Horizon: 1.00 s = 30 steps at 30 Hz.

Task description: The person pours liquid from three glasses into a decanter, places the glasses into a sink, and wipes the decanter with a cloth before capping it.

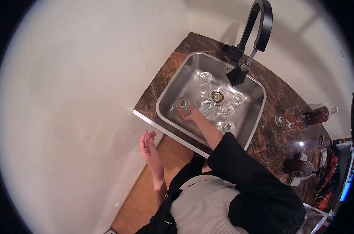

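My right hand [188, 114] reaches into the left front corner of the steel sink [174, 80]. Its fingers close round a clear glass [182, 103]; the palm side hides part of it. Several more clear glasses are in the sink: one glass [205, 77] towards the back, another glass [207, 105] just right of my hand, and a glass [238, 98] on the right side. My left hand [149, 147] hangs in the air in front of the counter edge, fingers loosely bent and apart, holding nothing.
A black faucet [266, 23] arches over the sink, its head [237, 75] above the drain [217, 97]. On the right of the dark stone counter [272, 136] stand filled stemmed glasses [292, 115], a bottle [318, 115] and a glass carafe [307, 170]. A white wall [79, 97] lies left.
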Tool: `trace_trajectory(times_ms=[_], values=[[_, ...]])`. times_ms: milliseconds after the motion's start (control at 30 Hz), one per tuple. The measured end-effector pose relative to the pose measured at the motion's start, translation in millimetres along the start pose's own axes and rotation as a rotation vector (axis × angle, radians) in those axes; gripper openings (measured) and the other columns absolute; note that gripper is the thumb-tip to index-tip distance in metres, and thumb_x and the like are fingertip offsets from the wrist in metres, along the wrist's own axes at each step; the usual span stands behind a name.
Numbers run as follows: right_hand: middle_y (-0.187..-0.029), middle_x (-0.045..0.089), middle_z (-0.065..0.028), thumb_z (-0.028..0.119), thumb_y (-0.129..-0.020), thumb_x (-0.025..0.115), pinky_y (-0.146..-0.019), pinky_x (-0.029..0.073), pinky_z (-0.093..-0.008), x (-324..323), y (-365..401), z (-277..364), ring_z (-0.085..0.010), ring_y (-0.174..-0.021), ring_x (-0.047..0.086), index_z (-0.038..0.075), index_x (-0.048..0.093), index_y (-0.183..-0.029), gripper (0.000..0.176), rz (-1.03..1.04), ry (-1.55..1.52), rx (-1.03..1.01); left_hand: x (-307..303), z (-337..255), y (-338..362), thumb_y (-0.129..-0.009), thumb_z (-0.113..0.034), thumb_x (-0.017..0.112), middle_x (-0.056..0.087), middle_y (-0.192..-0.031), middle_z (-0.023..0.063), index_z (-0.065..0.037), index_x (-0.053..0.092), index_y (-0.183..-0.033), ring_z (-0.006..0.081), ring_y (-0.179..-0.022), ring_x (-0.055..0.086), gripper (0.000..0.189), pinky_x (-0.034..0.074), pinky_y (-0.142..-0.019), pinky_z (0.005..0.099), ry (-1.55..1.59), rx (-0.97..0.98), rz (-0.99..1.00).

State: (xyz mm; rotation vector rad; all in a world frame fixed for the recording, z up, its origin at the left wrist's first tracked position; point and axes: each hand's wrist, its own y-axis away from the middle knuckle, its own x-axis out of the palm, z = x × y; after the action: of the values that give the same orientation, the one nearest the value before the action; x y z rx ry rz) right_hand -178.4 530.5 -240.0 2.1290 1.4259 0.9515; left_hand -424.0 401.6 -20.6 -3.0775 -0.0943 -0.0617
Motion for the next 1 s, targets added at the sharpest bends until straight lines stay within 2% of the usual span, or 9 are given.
trace_trajectory(times_ms=[133, 300, 400, 500, 567, 633, 833, 933, 1000], values=[[-0.107, 0.064, -0.0217, 0.06, -0.076, 0.079, -0.076, 0.065, -0.0381, -11, -2, 1, -0.0313, -0.091, 0.073, -0.013, 0.025, -0.141, 0.111, 0.109, 0.202, -0.039, 0, 0, -1, -0.106, -0.01, 0.045, 0.064, -0.123, 0.0161, 0.001, 0.048, -0.136, 0.0222, -0.118, 0.059, 0.032, 0.043, -0.108, 0.0364, -0.004, -0.009, 0.017], [-0.103, 0.064, -0.0203, 0.069, -0.09, 0.056, -0.071, 0.063, -0.0348, -22, 13, -11, -0.0274, -0.081, 0.069, -0.014, 0.022, -0.143, 0.104, 0.134, 0.201, -0.036, 7, -6, 6, -0.106, -0.011, 0.045, 0.064, -0.122, 0.0157, 0.002, 0.047, -0.136, 0.0225, -0.118, 0.059, 0.032, 0.042, -0.109, 0.0375, 0.011, -0.024, 0.033], [-0.09, 0.06, -0.0134, 0.059, -0.1, 0.041, -0.056, 0.054, -0.0283, -41, 15, -18, -0.0203, -0.067, 0.06, -0.013, 0.038, -0.13, 0.077, 0.188, 0.274, -0.132, 14, -6, 10, -0.107, -0.011, 0.045, 0.064, -0.122, 0.0153, 0.002, 0.047, -0.136, 0.0224, -0.117, 0.059, 0.032, 0.042, -0.111, 0.0383, 0.025, -0.044, 0.067], [-0.084, 0.057, -0.0061, 0.043, -0.102, 0.045, -0.055, 0.05, -0.0254, -84, 33, -30, -0.0144, -0.065, 0.055, -0.004, 0.054, -0.111, 0.048, 0.278, 0.318, -0.041, 23, -2, 13, -0.106, -0.013, 0.047, 0.064, -0.122, 0.0149, 0.002, 0.046, -0.136, 0.0223, -0.117, 0.059, 0.034, 0.042, -0.111, 0.0375, 0.026, -0.038, 0.13], [-0.085, 0.059, -0.0051, 0.029, -0.099, 0.055, -0.056, 0.049, -0.0247, -115, 97, -67, -0.014, -0.065, 0.056, 0.002, 0.056, -0.109, 0.029, 0.579, 0.704, -0.132, 34, -4, 17, -0.106, -0.013, 0.046, 0.064, -0.121, 0.0144, 0.002, 0.046, -0.136, 0.0221, -0.117, 0.059, 0.034, 0.042, -0.111, 0.0371, 0.016, -0.048, 0.184], [-0.076, 0.056, -0.001, 0.028, -0.1, 0.056, -0.054, 0.045, -0.0244, -139, 184, -122, -0.0103, -0.065, 0.054, 0.006, 0.06, -0.106, 0.023, 0.563, 0.836, -0.368, 52, -10, 23, -0.106, -0.012, 0.045, 0.064, -0.121, 0.0131, 0.001, 0.046, -0.137, 0.0212, -0.116, 0.059, 0.034, 0.042, -0.111, 0.0369, -0.003, -0.051, 0.235], [-0.077, 0.053, -0.0023, 0.017, -0.105, 0.048, -0.057, 0.045, -0.0255, -233, 349, -197, -0.0093, -0.065, 0.052, 0.002, 0.054, -0.108, 0.016, 0.547, 1.226, -1.731, 112, -5, 45, -0.106, -0.01, 0.045, 0.063, -0.121, 0.0132, 0.001, 0.048, -0.135, 0.0201, -0.115, 0.058, 0.032, 0.042, -0.11, 0.0358, 0.021, -0.052, 0.478], [-0.076, 0.06, -0.0065, 0.005, -0.101, 0.048, -0.054, 0.047, -0.0267, -271, 409, -196, -0.0149, -0.06, 0.059, 0.003, 0.059, -0.094, 0.013, 0.332, 1.275, -2.542, 153, -10, 76, -0.105, -0.009, 0.046, 0.063, -0.121, 0.014, 0.002, 0.048, -0.135, 0.0198, -0.115, 0.058, 0.032, 0.042, -0.11, 0.0361, 0.055, -0.048, 0.588], [-0.074, 0.062, -0.008, 0.008, -0.096, 0.052, -0.055, 0.049, -0.0306, -301, 442, -175, -0.0209, -0.063, 0.063, 0.005, 0.059, -0.08, 0.017, 0.318, 1.015, -3.152, 177, -6, 97, -0.105, -0.009, 0.046, 0.063, -0.122, 0.0142, 0.002, 0.048, -0.135, 0.0197, -0.115, 0.058, 0.032, 0.042, -0.11, 0.0359, 0.092, -0.025, 0.671]])
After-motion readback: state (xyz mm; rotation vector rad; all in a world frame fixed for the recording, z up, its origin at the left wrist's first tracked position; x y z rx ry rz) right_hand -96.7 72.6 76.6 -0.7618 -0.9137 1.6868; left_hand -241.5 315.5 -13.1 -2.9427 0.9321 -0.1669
